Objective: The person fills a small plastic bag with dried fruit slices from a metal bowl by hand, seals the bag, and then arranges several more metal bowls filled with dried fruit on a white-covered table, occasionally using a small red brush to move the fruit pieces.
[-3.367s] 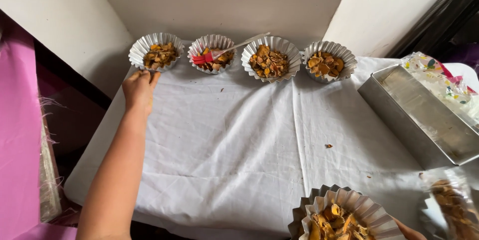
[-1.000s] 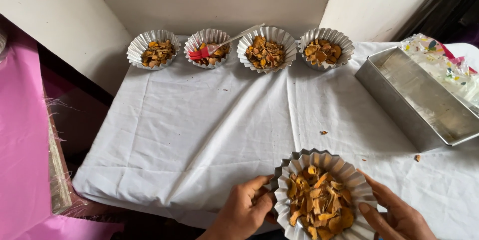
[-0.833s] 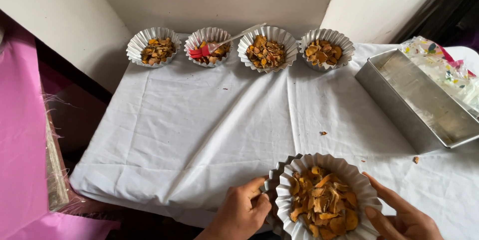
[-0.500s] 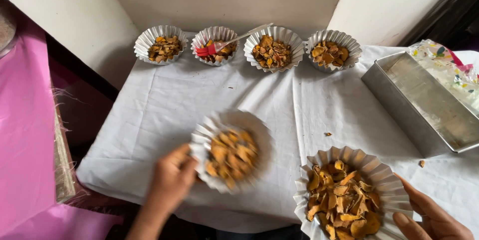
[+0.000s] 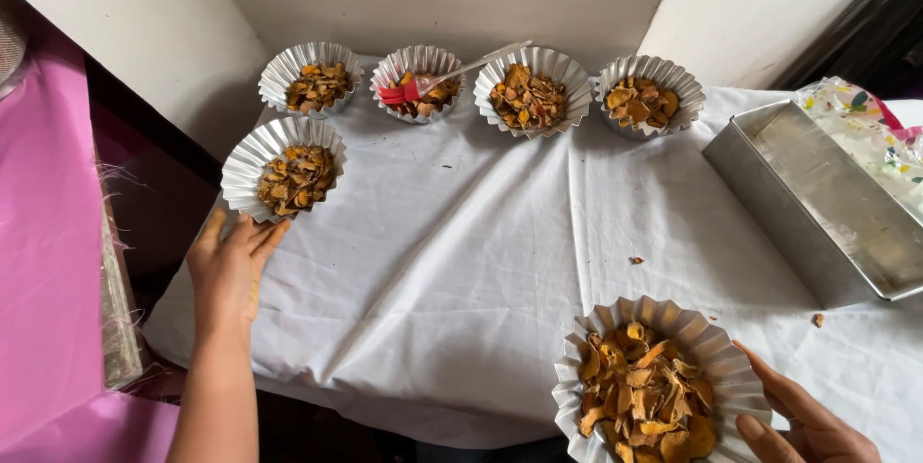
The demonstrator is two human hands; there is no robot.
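My left hand [image 5: 231,266] lies flat with fingers apart, its fingertips at the near rim of a fluted foil cup [image 5: 252,150] of orange-brown dried chips at the table's left. My right hand [image 5: 803,420] rests open against the right side of another chip-filled foil cup [image 5: 716,348] at the near edge. Whether the right fingers grip that cup's rim I cannot tell.
Several more filled foil cups [image 5: 635,74] line the far edge; one holds a red-and-clear spatula [image 5: 413,88]. A long metal tray [image 5: 817,199] and a clear patterned bag [image 5: 865,126] sit at right. The white cloth [image 5: 461,261] covers the table. Pink sheeting [image 5: 48,232] hangs at left.
My left hand split a second filled cup off the near stack and slid it away to the far left of the cloth. The right hand stayed at the near cup.
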